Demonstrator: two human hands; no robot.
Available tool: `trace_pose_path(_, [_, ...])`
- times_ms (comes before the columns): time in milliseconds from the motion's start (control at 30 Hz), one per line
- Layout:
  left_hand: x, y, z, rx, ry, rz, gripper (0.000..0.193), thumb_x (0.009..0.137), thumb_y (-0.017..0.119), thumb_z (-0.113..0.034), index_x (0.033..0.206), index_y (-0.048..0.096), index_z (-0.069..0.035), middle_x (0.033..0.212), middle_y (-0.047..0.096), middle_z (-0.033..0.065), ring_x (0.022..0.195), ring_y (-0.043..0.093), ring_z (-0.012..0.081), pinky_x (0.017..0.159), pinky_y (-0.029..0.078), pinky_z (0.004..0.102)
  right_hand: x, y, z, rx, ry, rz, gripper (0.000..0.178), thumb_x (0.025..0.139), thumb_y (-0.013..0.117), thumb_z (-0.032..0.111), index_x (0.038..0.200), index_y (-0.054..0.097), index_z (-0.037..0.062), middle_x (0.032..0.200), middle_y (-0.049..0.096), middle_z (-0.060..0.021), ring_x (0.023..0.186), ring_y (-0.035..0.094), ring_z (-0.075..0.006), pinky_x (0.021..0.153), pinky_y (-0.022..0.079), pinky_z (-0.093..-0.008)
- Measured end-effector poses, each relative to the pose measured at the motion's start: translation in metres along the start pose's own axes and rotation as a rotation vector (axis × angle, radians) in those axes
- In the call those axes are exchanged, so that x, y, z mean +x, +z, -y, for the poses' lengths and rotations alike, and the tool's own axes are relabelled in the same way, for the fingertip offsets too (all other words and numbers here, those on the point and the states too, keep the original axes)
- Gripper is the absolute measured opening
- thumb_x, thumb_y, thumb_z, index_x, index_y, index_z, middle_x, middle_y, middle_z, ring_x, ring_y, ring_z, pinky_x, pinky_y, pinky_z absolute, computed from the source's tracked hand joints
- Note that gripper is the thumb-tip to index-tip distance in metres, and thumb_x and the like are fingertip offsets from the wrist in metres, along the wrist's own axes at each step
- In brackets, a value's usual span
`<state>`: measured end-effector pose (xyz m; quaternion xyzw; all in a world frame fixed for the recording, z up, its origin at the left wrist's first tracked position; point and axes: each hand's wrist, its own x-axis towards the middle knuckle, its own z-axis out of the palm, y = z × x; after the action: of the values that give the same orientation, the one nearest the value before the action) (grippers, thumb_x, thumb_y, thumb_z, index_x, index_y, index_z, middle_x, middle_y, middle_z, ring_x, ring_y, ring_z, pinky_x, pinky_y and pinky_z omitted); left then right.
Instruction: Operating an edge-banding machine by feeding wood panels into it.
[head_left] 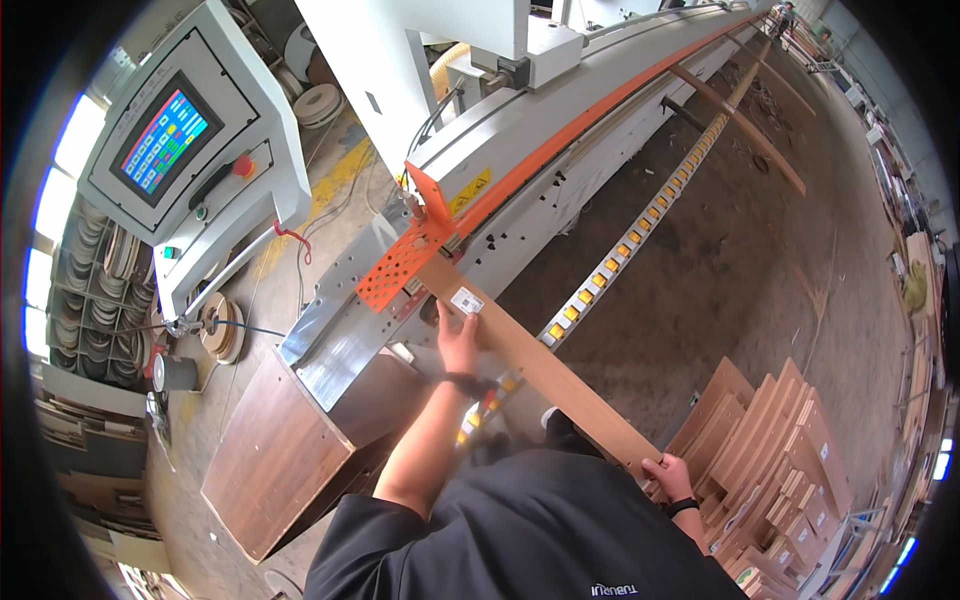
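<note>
A long, narrow wood-coloured panel [555,378] slants across in front of me, with a white label [466,300] near its far left end. That far end meets the orange perforated guard [405,262] of a long machine. My left hand [459,342] grips the panel's left edge just below the label, its thumb along the edge and its other fingers partly hidden. At the near right end, my right hand [671,478] is closed around the panel's corner, thumb on top and the fingers under it out of sight.
The machine's grey bed with an orange strip [590,105] runs far to the right. Beside it lies a roller rail with yellow rollers [610,264]. A control console [185,140] stands at the left, a wooden box [290,450] below it. Stacked panels [770,450] sit at the right.
</note>
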<state>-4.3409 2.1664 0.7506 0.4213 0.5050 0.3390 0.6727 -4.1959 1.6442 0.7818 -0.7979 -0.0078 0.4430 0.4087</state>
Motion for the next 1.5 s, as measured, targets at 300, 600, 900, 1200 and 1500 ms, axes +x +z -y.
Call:
trace_pose_path(300, [0.071,0.024,0.043,0.025,0.246,0.047,0.075,0.1,0.066,-0.012,0.164,0.028,-0.025,0.112,0.069,0.01,0.065,0.07,0.0216,0.052,0.062,0.0415,0.038,-0.033,0.064,-0.31,-0.172,-0.047,0.042,0.09,0.082,0.037,0.091,0.071,-0.0037,0.078,0.071,-0.0046,0.07,0.064,-0.0108,0.063,0.053,-0.0323])
trace_pose_path(600, [0.063,0.109,-0.025,-0.002,-0.083,0.213,0.084,0.104,0.061,-0.014,0.168,0.01,-0.032,0.134,0.063,0.0137,0.096,0.072,0.0272,0.077,0.061,0.0403,0.085,-0.08,0.079,-0.327,-0.206,-0.261,0.058,0.082,0.078,0.054,0.086,0.071,-0.0032,0.089,0.072,-0.0263,0.085,0.071,-0.0419,0.075,0.054,-0.0474])
trace_pose_path(900, [-0.006,0.146,-0.011,0.36,-0.116,0.511,0.055,0.098,0.064,-0.014,0.15,0.047,-0.006,0.078,0.06,0.0031,0.054,0.052,0.0107,0.046,0.044,0.0267,0.012,-0.215,0.121,-0.422,-0.222,-0.938,0.051,0.083,0.08,0.036,0.128,0.068,0.0128,0.114,0.076,-0.0083,0.11,0.071,-0.0278,0.093,0.056,-0.042])
trace_pose_path(1200, [0.029,0.09,0.043,0.744,0.293,0.56,0.037,0.103,0.064,-0.018,0.135,0.058,-0.001,0.073,0.056,-0.0014,0.059,0.049,0.0069,0.05,0.04,0.0251,0.014,-0.354,0.075,-0.864,0.107,-0.92,0.092,0.073,0.082,0.027,0.156,0.045,0.0211,0.16,0.047,-0.0052,0.15,0.038,-0.0292,0.114,0.041,-0.0508])
trace_pose_path(1500, [-0.041,0.135,-0.008,1.134,0.65,0.602,0.036,0.101,0.065,-0.028,0.127,0.068,-0.003,0.095,0.074,0.0216,0.076,0.07,0.0282,0.069,0.056,0.0435,-0.021,-0.37,0.082,-0.896,0.073,-0.847,0.086,0.055,0.094,0.039,0.135,0.067,0.0198,0.139,0.065,-0.003,0.139,0.049,-0.0254,0.115,0.039,-0.0493])
